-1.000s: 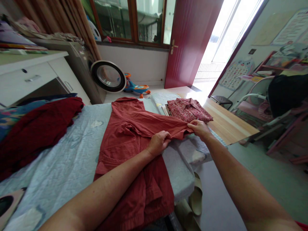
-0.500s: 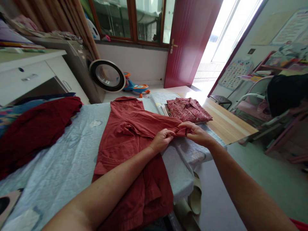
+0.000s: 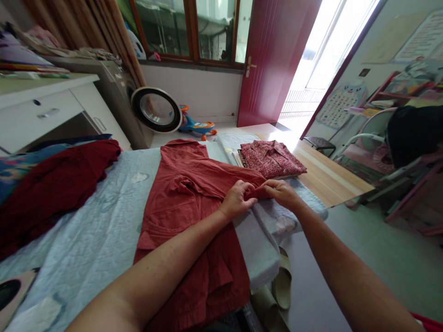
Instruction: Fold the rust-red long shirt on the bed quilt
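A rust-red collared jacket (image 3: 173, 203) lies spread on the light blue padded cover (image 3: 117, 203), one sleeve stretched out to the right. My left hand (image 3: 238, 200) is closed on that sleeve near its cuff, its thumb toward the right. Just beyond, my right hand (image 3: 284, 194) pinches the cuff end between thumb and fingers. Creases run across the jacket's chest, and my left forearm hides part of its lower half. Close behind the sleeve sits a folded red patterned shirt (image 3: 273, 157), on top of other folded cloth.
A dark red garment (image 3: 62, 184) is heaped at the left over blue cloth. A pinkish device (image 3: 17, 295), cut off by the frame, rests at the lower left. Slippers (image 3: 282, 281) lie on the floor beside the cover. A wooden board (image 3: 332, 175) extends at the right.
My left hand has shifted slightly right along the sleeve, its thumb now extended. My right hand has changed its hold on the cuff, which looks more bunched between the hands.
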Available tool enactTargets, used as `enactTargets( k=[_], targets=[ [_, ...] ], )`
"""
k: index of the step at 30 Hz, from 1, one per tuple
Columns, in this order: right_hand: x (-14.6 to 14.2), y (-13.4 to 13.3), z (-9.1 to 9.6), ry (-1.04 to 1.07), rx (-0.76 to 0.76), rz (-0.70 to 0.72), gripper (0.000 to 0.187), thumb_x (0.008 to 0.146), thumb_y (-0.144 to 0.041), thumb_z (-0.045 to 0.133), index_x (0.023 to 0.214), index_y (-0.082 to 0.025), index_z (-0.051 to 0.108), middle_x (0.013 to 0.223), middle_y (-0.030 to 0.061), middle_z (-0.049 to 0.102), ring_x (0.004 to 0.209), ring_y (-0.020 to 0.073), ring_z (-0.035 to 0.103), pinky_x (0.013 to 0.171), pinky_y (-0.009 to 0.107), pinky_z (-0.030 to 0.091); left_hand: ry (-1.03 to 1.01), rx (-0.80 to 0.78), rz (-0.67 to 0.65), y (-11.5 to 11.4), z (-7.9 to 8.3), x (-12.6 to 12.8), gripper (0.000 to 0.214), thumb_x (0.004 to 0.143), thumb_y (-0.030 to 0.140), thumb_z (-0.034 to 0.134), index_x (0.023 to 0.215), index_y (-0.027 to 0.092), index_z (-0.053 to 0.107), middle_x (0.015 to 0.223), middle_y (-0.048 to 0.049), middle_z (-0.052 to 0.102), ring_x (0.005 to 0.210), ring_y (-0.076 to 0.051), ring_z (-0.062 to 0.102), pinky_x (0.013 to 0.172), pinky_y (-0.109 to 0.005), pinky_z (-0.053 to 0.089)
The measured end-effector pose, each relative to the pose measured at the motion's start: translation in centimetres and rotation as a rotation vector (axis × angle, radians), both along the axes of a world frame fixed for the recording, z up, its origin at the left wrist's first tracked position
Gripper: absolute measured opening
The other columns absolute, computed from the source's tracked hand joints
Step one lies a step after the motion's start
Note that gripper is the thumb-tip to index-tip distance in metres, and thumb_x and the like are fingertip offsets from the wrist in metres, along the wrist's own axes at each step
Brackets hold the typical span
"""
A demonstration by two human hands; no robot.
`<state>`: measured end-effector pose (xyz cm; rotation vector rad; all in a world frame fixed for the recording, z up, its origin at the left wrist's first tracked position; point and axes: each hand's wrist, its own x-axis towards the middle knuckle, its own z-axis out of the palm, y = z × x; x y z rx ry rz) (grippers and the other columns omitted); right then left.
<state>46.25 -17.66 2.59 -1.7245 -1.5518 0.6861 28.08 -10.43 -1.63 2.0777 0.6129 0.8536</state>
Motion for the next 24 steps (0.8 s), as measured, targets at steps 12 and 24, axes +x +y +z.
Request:
enactTargets(
  k=[12,24],
  targets=[
    [3.0,-1.1,-1.6,0.011,-0.004,-0.441,0.032,0.076,-0.048,0.056,0.067,-0.018,0.061,0.066,0.0031,0.061,0.062,0.0148,0.053,0.057,0.025,0.041,0.044,0.132,-0.039,-0.5,0.0,0.7,0.015,0.087,0.018,0.059,0.093,0.019,0.073,0.084,-0.0028,0.061,0.082,-0.015,0.057,0.075,-0.025,0.045],
    [3.6,0.4,-0.8,0.165,0.032,-0.372,0.030,0.070,-0.049,0.061,0.065,-0.019,0.060,0.051,-0.0028,0.050,0.045,0.0092,0.038,0.042,0.023,0.028,0.344,0.819,-0.191,-2.6,-0.1,0.4,0.022,0.097,0.022,0.044,0.100,0.017,0.065,0.097,-0.0082,0.063,0.088,-0.019,0.055,0.083,-0.034,0.046]
  ],
)
